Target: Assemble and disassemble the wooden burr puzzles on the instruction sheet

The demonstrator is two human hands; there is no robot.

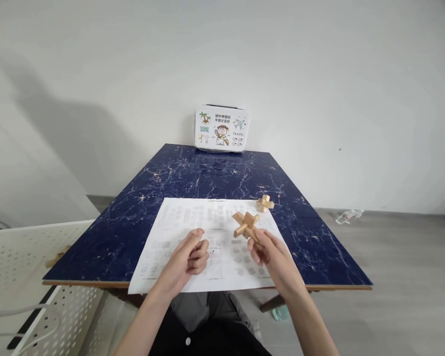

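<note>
A wooden burr puzzle (246, 222), its light-brown bars crossing one another, is held up over the printed sheet. My right hand (270, 251) pinches one of its lower bar ends between thumb and fingers. To the left, my left hand (190, 256) is a loose fist above the same sheet, apart from the puzzle, and nothing shows in its curled fingers. The white instruction sheet (185, 217) lies at the near edge of the table, with rows of small grey diagrams. At its far right corner sits a second, smaller wooden burr puzzle (264, 203).
The dark blue marbled table (207, 173) reaches back to a white wall. A white cartoon-printed case (222, 128) stands upright against that wall. At the left, a white perforated basket (7, 247) with cables adjoins the table; a wooden piece (54, 260) shows there.
</note>
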